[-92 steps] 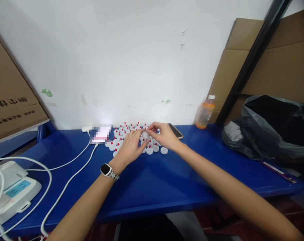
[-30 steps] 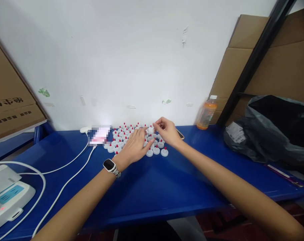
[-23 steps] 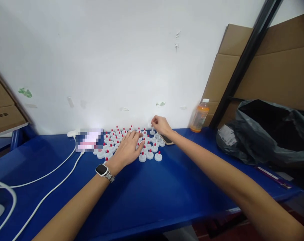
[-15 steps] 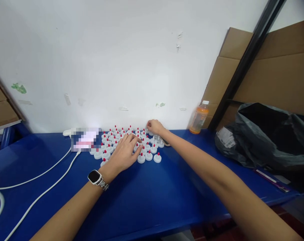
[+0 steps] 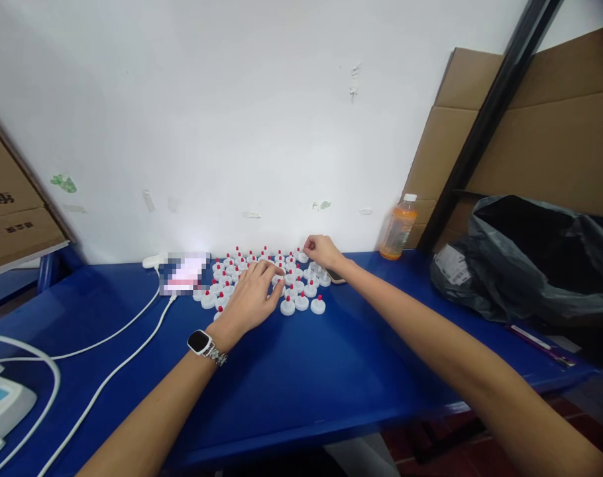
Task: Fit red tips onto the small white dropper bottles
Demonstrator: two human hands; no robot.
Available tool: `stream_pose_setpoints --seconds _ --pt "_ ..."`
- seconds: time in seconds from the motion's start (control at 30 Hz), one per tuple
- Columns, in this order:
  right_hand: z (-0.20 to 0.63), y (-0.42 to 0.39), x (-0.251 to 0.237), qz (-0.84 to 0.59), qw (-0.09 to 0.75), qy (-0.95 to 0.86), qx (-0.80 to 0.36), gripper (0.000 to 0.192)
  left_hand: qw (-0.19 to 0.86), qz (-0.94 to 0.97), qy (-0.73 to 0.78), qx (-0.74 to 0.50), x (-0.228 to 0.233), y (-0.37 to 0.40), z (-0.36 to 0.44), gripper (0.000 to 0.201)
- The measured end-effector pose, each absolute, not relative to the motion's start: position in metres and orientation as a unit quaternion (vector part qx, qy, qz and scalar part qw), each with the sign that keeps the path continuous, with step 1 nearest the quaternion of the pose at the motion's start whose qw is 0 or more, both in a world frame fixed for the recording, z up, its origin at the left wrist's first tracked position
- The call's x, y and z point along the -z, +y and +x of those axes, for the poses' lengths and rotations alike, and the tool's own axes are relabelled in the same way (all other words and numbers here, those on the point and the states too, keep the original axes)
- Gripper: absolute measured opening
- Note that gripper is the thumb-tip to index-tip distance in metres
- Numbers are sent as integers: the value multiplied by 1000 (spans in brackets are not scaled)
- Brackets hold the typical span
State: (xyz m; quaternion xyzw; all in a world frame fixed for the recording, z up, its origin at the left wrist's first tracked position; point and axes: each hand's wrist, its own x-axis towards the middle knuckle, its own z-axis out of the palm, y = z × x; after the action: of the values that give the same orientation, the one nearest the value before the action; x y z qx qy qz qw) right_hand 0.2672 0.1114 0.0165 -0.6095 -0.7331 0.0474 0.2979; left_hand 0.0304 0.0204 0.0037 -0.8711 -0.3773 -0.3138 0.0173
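Note:
Many white round caps with red tips [image 5: 287, 306] stand upright in a cluster against the wall. My left hand [image 5: 254, 291], a watch on its wrist, rests over the middle of the cluster. Its fingers are bent but apart, the thumb held away, and they hide several caps. At the cluster's back right, my right hand [image 5: 322, 252] has its thumb and forefinger pinched together beside a white cap [image 5: 303, 258]. Whatever sits in that pinch is too small to make out. Below the right wrist are clear-topped white caps [image 5: 315, 270] without visible red tips.
A phone-like object [image 5: 337, 277] lies under my right wrist. Left of the caps is a blurred-out screen [image 5: 185, 273] with white cables [image 5: 127, 354]. An orange drink bottle [image 5: 398, 228] and a black plastic bag [image 5: 525, 258] stand right. A white device [image 5: 6, 404] sits front left.
The view has shifted slightly left, bringing the white device into sight. My right hand remains pinched at the back of the caps, where a red-tipped cap now shows beside it. My left hand stays over the cluster.

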Motion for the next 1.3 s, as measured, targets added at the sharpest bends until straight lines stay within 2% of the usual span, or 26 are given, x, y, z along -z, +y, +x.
stream_pose_setpoints --seconds 0.1,0.2,0.3,0.43,0.53,0.67,0.73,0.83,0.97,1.17,1.3 --pt "256 79 -29 -573 352 -738 -60 12 17 -861 -385 334 -7 17 25 26" --pt "237 42 -36 -487 444 -740 -135 11 14 -856 -381 349 -9 12 21 38" --pt "213 13 -35 -437 466 -751 -167 12 -8 -859 -385 336 -7 8 14 47" --pt "192 5 -27 -410 461 -763 -194 17 -48 -867 -392 303 -1 5 -3 37" --pt "187 18 -23 -430 404 -796 -133 19 -47 -862 -411 294 3 3 -20 38" --pt "181 39 -24 -457 217 -862 2 15 -29 -859 -426 282 7 0 -35 38" --pt "175 45 -25 -455 145 -878 28 13 -28 -861 -425 278 7 -2 -38 37" --pt "167 51 -25 -456 81 -886 30 10 -23 -865 -420 273 8 -3 -38 36" --pt "161 56 -20 -461 57 -885 21 8 -16 -868 -418 267 7 -4 -38 36" --pt "156 62 -14 -484 87 -869 51 21 -2 -863 -430 265 6 -5 -39 34" --pt "153 67 -10 -478 78 -873 61 13 -3 -862 -435 262 6 -4 -40 34"
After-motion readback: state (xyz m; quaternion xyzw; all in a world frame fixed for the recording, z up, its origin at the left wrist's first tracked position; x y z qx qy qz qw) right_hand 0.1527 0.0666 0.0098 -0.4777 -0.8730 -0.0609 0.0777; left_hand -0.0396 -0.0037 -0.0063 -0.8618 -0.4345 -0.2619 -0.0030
